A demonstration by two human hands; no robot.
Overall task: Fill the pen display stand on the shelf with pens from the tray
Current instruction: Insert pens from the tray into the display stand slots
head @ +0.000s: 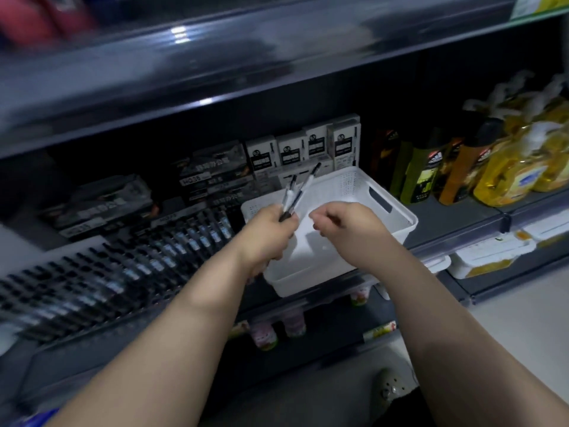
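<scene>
My left hand grips a few black-and-white pens by their lower ends, their caps pointing up and away over the white tray. The tray sits on the shelf edge and shows only its bare white floor. My right hand hovers above the tray with fingers loosely curled and holds nothing. Left of the tray, the tiered pen display stand carries long rows of black pens.
Boxes of pens stand behind the tray. Dark bottles and yellow bottles fill the shelf to the right. An upper shelf edge overhangs. Small jars sit on the lower shelf.
</scene>
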